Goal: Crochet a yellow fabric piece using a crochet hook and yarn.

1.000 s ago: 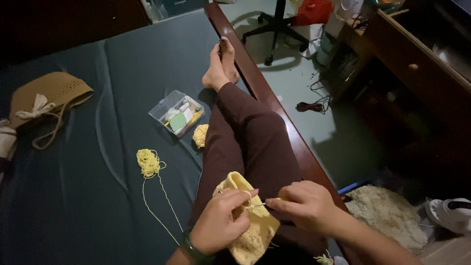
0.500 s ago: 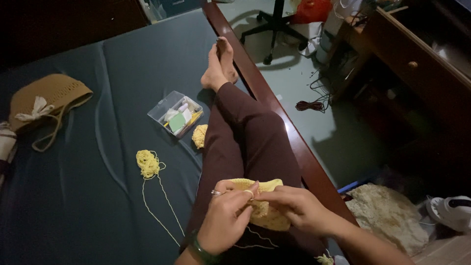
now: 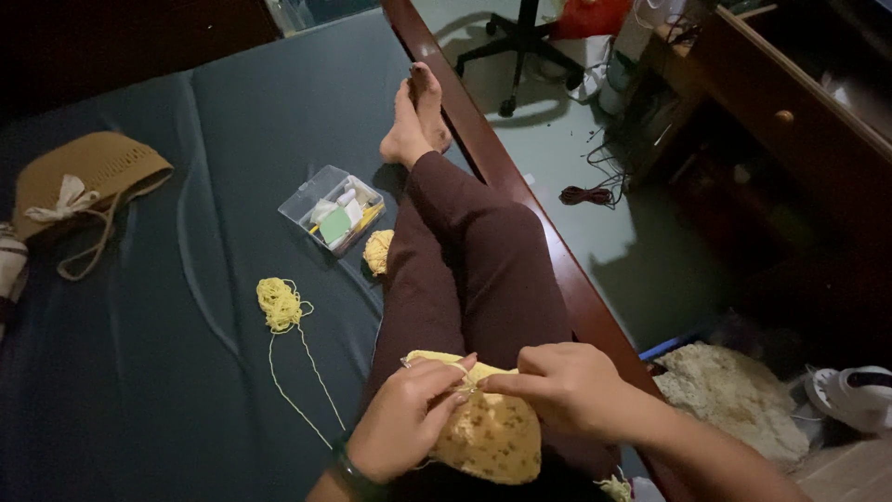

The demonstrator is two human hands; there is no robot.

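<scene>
Sitting on the dark mattress (image 3: 139, 390) with your legs stretched toward the top of the frame, you hold a yellow crochet piece (image 3: 488, 432) over your lap, low in the centre of the frame. Your left hand (image 3: 404, 432) pinches its upper edge between thumb and fingertips, and a thin metal hook (image 3: 413, 361) shows just above those fingers. Your right hand (image 3: 557, 386) closes on the same edge from the right side, fingertips meeting the left hand's at the rim of the piece.

A strand of yellow yarn (image 3: 302, 372) runs from your lap up to a small loose tangle (image 3: 279, 302) on the mattress, left of your knee. A small yellow ball (image 3: 378, 251) lies just beside your leg, near a clear plastic box (image 3: 330, 209) of small supplies. A tan crocheted hat (image 3: 88, 177) with a pale bow rests in the upper left. On the floor at the lower right lies a cream lacy cloth (image 3: 734, 395).
</scene>
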